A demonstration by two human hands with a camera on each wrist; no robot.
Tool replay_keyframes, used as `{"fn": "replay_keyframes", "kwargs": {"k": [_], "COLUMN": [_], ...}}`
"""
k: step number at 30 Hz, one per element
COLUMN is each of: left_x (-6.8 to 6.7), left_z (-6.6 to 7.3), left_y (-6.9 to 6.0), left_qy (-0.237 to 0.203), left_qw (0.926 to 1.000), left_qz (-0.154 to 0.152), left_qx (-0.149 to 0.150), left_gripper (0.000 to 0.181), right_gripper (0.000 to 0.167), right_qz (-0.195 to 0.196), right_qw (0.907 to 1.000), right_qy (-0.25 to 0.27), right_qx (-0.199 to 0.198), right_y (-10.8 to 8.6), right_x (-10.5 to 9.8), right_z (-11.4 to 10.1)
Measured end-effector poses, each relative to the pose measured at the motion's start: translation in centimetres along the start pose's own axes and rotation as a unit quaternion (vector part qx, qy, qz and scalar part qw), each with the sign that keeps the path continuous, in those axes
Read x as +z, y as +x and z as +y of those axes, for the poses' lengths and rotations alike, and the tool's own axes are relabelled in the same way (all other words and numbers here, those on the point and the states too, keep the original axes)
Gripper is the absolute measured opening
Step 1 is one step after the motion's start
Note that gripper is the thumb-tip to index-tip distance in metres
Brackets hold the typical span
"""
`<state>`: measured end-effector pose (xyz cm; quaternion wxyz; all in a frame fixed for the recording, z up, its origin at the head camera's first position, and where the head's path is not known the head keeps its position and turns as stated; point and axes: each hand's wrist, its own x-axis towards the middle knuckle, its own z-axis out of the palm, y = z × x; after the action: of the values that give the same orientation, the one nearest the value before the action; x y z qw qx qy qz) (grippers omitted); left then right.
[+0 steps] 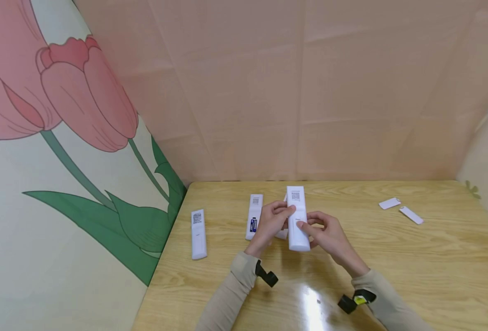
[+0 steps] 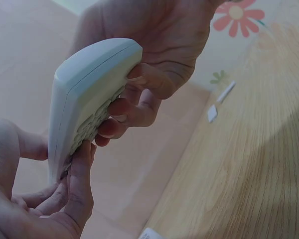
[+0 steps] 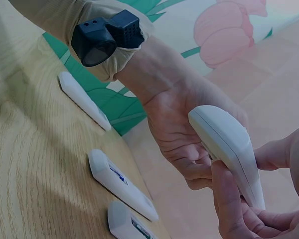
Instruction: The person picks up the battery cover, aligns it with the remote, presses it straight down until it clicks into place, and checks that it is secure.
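Both hands hold a white remote control [image 1: 298, 239] above the table, its back with a printed code facing up and its keypad underneath. My left hand [image 1: 270, 221] grips its left edge, thumb on the back. On the right side my right hand [image 1: 329, 233] grips it, thumb on the lower back and fingers beneath, beside the buttons [image 2: 92, 122]. Behind the left hand lies a second remote [image 1: 254, 204], its battery compartment uncovered and blue batteries [image 1: 253, 224] inside. A third remote [image 3: 120, 219], also with an uncovered compartment, is mostly hidden in the head view.
Another white remote [image 1: 199, 239] lies back up at the table's left side. Two loose white battery covers [image 1: 389, 203] [image 1: 411, 215] lie at the right. A pink cloth wall [image 1: 310, 92] rises behind the wooden table [image 1: 455, 276], and a tulip-printed panel [image 1: 82, 239] borders its left.
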<state>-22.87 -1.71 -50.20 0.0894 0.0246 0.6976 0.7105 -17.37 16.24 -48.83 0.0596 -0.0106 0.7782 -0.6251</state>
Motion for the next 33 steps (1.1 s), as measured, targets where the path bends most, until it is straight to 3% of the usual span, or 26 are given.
{"fn": "replay_keyframes", "kwargs": {"k": [19,33], "left_x": [0.13,-0.17], "left_z": [0.2,0.24], "left_y": [-0.18,-0.33], "left_qy": [-0.006,-0.008], "left_qw": [0.9997,0.9999], "left_qz": [0.005,-0.001], "left_qx": [-0.023,-0.009], "left_gripper": [0.027,0.027], "right_gripper": [0.05,0.053], "right_qz": [0.002,-0.002], "right_qw": [1.0,1.0], "right_qy": [0.001,-0.002], "right_qx": [-0.003,0.003], "right_y": [-0.16,-0.28], "right_x": [-0.02,0.23], "right_z": [0.12,-0.05]}}
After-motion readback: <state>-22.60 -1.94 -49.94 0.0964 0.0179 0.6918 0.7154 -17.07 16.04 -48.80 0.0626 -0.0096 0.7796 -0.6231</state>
